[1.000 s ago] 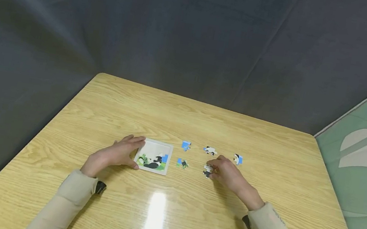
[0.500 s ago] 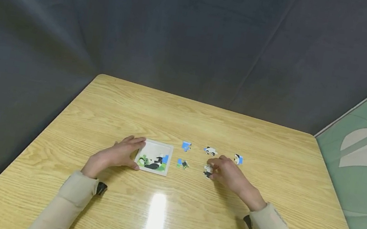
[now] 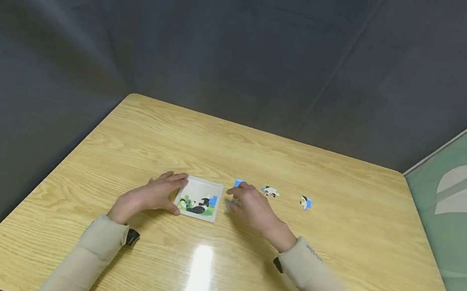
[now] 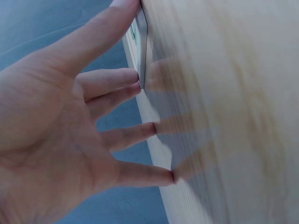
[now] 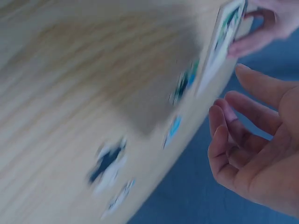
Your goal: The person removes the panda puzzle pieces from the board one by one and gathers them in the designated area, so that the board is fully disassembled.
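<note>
My left hand (image 3: pixel 148 197) holds a small white-framed jigsaw tray (image 3: pixel 218 201) at its left side, thumb at the near corner and fingers at the far one. Joined pieces with a panda and green picture fill the tray's lower part. Just right of the tray hovers my right hand (image 3: pixel 253 209), its fingers loosely bent with nothing between them. Below it in the right wrist view lie a blurred green-and-dark puzzle piece (image 5: pixel 183 86) and a blue puzzle piece (image 5: pixel 173 130). A black-and-white puzzle piece (image 5: pixel 107 163) lies on the table, hidden by the hand in the head view.
Farther right on the wooden table (image 3: pixel 337 241) lie a white puzzle piece with dark spots (image 3: pixel 270 191) and a blue-and-white puzzle piece (image 3: pixel 305 202). A dark curtain (image 3: pixel 240 41) hangs behind the table, and a green-and-white patterned cloth (image 3: pixel 461 199) at the right.
My right hand has left the black-and-white piece and moved left, over the pieces beside the tray. My left hand stays at the tray.
</note>
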`<action>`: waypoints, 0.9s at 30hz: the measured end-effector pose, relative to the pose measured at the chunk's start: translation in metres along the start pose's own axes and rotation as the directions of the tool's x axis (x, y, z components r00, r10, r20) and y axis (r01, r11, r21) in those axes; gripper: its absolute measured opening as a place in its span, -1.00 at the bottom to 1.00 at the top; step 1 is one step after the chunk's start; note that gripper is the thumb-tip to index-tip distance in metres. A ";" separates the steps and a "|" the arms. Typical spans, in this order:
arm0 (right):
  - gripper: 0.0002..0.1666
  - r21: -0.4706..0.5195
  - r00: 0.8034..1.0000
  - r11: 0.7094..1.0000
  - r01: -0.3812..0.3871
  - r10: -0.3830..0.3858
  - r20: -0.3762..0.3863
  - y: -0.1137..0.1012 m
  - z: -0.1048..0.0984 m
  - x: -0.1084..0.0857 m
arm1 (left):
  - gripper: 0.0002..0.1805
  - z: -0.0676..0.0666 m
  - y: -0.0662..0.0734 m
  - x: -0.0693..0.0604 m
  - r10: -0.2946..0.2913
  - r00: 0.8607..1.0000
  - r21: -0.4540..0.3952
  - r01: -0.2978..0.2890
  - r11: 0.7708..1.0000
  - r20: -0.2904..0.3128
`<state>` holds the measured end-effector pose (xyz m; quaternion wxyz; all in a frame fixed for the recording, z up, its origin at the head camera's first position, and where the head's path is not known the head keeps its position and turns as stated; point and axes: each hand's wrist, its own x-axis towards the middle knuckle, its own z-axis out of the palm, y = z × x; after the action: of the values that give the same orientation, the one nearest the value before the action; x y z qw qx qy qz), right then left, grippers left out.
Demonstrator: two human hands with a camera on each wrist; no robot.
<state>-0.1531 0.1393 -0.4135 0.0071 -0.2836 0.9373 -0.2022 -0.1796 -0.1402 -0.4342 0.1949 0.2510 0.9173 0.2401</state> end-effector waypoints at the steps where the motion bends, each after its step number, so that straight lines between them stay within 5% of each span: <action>1: -0.60 0.000 1.000 1.000 0.002 -0.002 0.005 -0.003 0.003 0.005 | -0.03 0.000 0.000 0.000 0.001 1.000 0.000 -0.001 1.000 -0.003; 11: -0.63 -0.020 1.000 1.000 0.022 -0.022 0.022 -0.012 0.031 0.026 | -0.04 0.001 -0.003 0.000 0.006 1.000 0.002 -0.006 1.000 -0.016; 27: -0.70 0.020 0.999 0.999 -0.025 0.024 0.048 -0.018 0.033 0.029 | -0.02 0.002 -0.004 0.000 0.009 1.000 -0.001 -0.009 1.000 -0.011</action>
<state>-0.1635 0.0980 -0.4339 0.0349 -0.2767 0.9382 -0.2048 -0.1804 -0.1421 -0.4377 0.1888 0.2534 0.9171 0.2430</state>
